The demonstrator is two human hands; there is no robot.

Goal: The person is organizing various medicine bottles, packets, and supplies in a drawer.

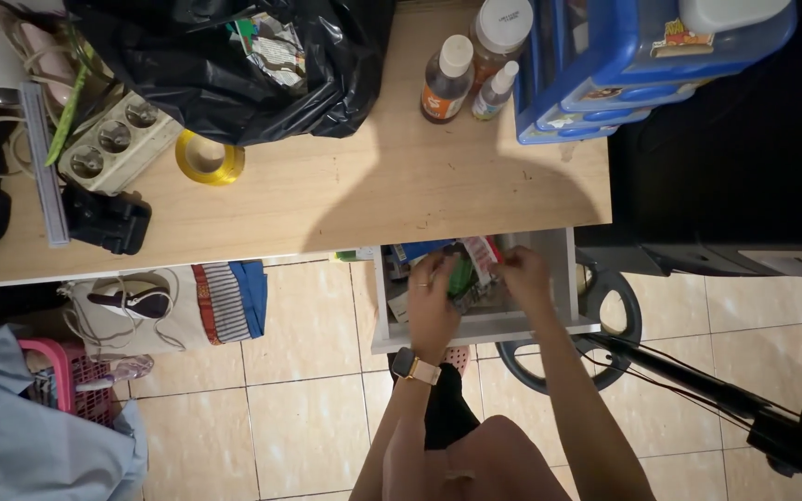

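Your two hands are down inside a small white drawer [563, 278] that is pulled out from under the near edge of the wooden worktop [373, 186]. The drawer is narrow and full of little packets, so there is not much room to move in it. Its white front edge is just near your wrists, and the worktop edge is right above your fingers.

Your left hand [431, 301] lies flat, palm down, fingers bent over a shiny green packet [461, 276]. A gold watch [416, 368] sits on that wrist. You cannot tell if the left grip is pinching the packet or only resting on it.

Your right hand [523, 271] reaches in from the right side. Its fingers are curled together next to a red and white packet [481, 255], touching its edge. You cannot tell if that grip is shut on it.

On the worktop far from you stand three small bottles [447, 79], smooth and round. A crinkly black plastic bag [234, 65] sits to the far left, with a yellow tape roll [209, 158] beside it. A blue plastic tray stack [624, 65] stands at the far right.

Below, the floor [299, 371] has smooth pale tiles.
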